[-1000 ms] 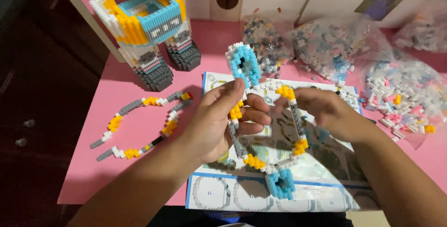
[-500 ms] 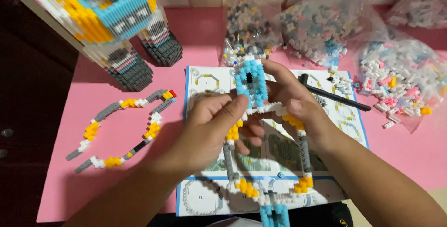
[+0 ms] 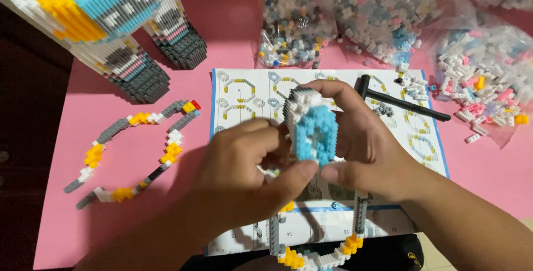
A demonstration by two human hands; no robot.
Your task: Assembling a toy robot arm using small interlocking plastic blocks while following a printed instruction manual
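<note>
Both my hands hold one micro-brick assembly upright over an instruction sheet (image 3: 250,90). Its top is a light blue and white oval piece (image 3: 313,132); grey, white and yellow strips (image 3: 355,237) hang from it toward the table's near edge. My left hand (image 3: 244,174) grips the piece from the left, thumb pressed under the blue part. From the right and behind, my right hand (image 3: 361,143) wraps its fingers over the top. A second curved strip of grey, yellow and white bricks (image 3: 139,149) lies flat on the pink table to the left.
A tall brick model (image 3: 105,21) in white, yellow, blue and grey stands at the back left. Clear bags of loose bricks (image 3: 294,26) (image 3: 488,76) line the back and right. A black brick tool (image 3: 400,101) and a few loose bricks lie on the sheet's right part.
The assembly has been turned upright and raised toward the camera, the blue piece on top. Both hands have closed in around it, and the view has moved nearer to the table.
</note>
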